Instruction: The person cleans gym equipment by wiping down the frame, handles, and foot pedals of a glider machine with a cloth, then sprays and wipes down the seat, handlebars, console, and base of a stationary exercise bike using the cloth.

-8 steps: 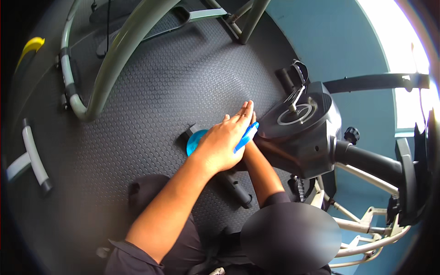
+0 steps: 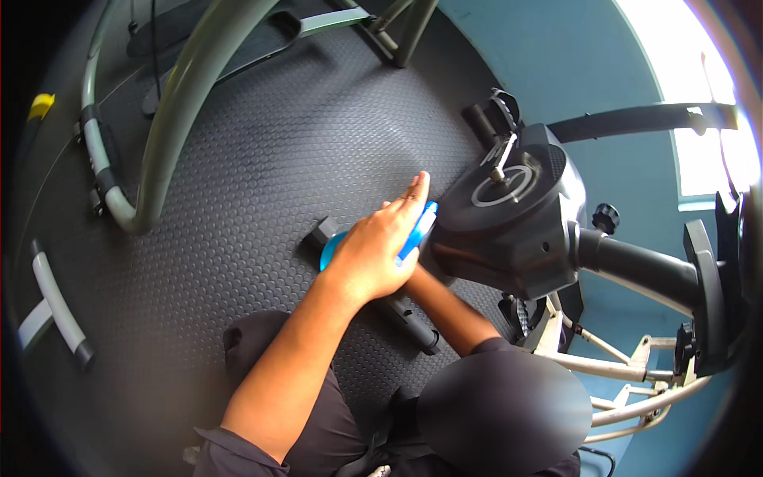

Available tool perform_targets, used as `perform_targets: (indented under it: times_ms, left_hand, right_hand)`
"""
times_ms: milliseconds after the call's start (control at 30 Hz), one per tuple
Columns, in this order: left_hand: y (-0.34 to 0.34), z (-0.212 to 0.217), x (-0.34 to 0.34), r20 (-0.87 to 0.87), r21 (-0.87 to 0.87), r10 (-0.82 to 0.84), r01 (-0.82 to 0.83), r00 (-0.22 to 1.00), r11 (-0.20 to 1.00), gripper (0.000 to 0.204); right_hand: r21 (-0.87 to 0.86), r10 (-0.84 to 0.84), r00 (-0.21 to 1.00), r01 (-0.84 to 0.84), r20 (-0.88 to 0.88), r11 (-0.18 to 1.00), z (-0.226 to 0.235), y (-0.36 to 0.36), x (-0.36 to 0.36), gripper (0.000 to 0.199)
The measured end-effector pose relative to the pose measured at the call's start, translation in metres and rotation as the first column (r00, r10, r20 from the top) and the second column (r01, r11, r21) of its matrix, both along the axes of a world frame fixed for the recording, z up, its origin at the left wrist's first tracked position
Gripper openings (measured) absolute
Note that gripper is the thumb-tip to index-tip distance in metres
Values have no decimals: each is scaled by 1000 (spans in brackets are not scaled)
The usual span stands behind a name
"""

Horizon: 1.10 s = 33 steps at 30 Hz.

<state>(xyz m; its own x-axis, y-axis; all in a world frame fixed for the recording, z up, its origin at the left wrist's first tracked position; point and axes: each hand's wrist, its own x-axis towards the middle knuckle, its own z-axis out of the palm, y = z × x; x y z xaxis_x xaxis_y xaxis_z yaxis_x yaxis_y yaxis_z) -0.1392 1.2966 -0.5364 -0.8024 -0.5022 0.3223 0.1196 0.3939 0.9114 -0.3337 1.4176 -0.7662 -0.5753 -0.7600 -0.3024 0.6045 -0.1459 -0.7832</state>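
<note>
My left hand (image 2: 372, 250) is in the middle, back upward, closed around what looks like a blue spray bottle. The bottle's blue top (image 2: 417, 233) sticks out on the thumb side. On the other side, a rounded cyan part of the bottle (image 2: 329, 251) shows beside the wrist. My right forearm (image 2: 449, 306) comes in from the lower right and passes beneath the left hand. The right hand itself is mostly hidden there, so its grip cannot be seen. Just below the hands lies the black floor bar (image 2: 408, 324) of an exercise bike.
The black exercise bike (image 2: 509, 230) stands close on the right, with its crank and pedal (image 2: 501, 151) above. A curved grey machine frame (image 2: 179, 111) rises at the upper left. A T-shaped white foot (image 2: 62, 302) lies at the far left. Dark studded matting (image 2: 222, 222) covers the floor.
The view has shifted slightly. Both hands stay together around the same spot, and the left hand has tilted a little, covering more of the cyan part.
</note>
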Motion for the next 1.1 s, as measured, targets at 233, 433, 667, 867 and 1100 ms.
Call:
perform_targets:
  times_ms: [233, 433, 667, 867, 1100]
  left_hand:
    - [-24, -36, 14, 244, -16, -69, 75, 967, 997, 89]
    - [-14, -61, -19, 171, -84, -172, 188, 970, 979, 92]
    - [4, -55, -32, 319, -3, -325, 344, 891, 939, 95]
    - [28, -61, -70, 311, 64, -541, 550, 782, 832, 59]
    - [80, -69, -78, 469, 380, -825, 771, 315, 510, 45]
  right_hand:
    - [734, 865, -360, 469, -349, 491, 81, 122, 66, 59]
    - [492, 501, 299, 813, -812, 312, 27, 122, 107, 75]
    - [509, -783, 612, 713, -115, 482, 29, 111, 64, 64]
    - [263, -821, 570, 798, -34, 543, 46, 159, 15, 58]
    - [674, -462, 886, 370, -48, 640, 141, 192, 87, 55]
